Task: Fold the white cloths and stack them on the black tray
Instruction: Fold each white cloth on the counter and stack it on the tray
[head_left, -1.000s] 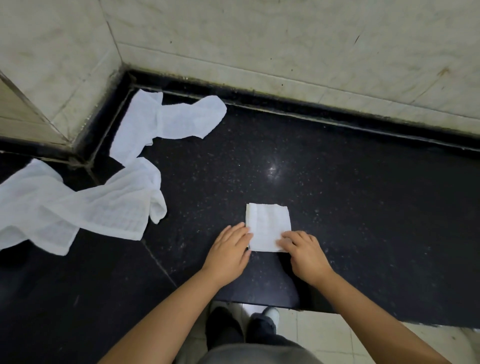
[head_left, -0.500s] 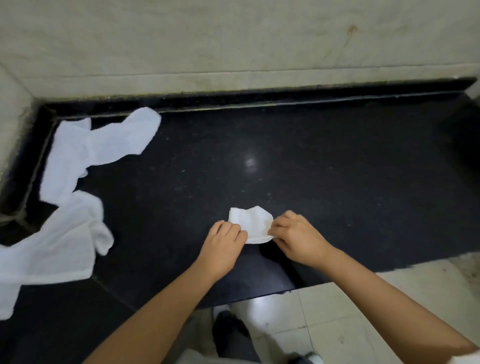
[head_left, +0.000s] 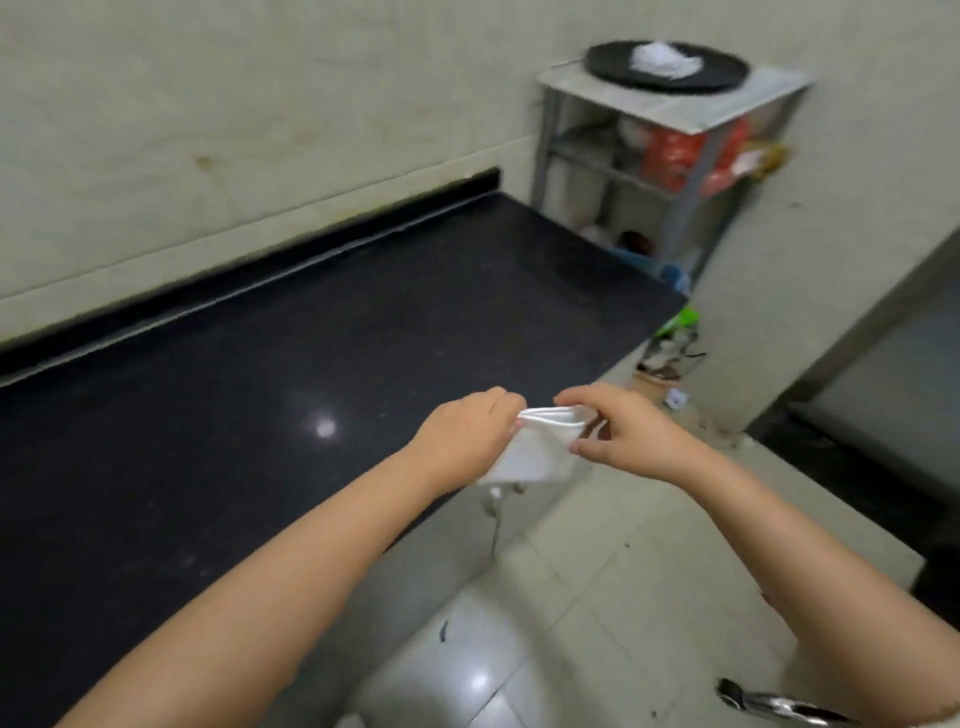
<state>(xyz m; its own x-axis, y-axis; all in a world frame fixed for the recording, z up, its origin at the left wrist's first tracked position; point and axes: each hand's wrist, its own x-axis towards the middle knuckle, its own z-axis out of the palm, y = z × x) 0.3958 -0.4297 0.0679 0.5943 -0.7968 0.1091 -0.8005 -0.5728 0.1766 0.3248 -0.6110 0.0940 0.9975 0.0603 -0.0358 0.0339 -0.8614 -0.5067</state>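
Note:
A small folded white cloth (head_left: 540, 449) hangs in the air past the front right corner of the black counter (head_left: 291, 395). My left hand (head_left: 465, 436) grips its left side and my right hand (head_left: 623, 434) pinches its upper right corner. At the top right, a round black tray (head_left: 608, 67) sits on a metal rack (head_left: 675, 156), and a stack of folded white cloths (head_left: 662, 61) lies on the tray. The unfolded cloths are out of view.
The rack's shelves hold red-orange packets (head_left: 675, 156) and other items. A cluttered pot (head_left: 662, 374) stands on the tiled floor by the counter's end. A pale wall column (head_left: 769, 312) rises at the right, with a dark ledge (head_left: 857, 478) beyond it.
Both hands lifted the folded cloth off the counter and carried it to the right. The view swung right, so the loose cloths left the frame and the rack with the tray came in.

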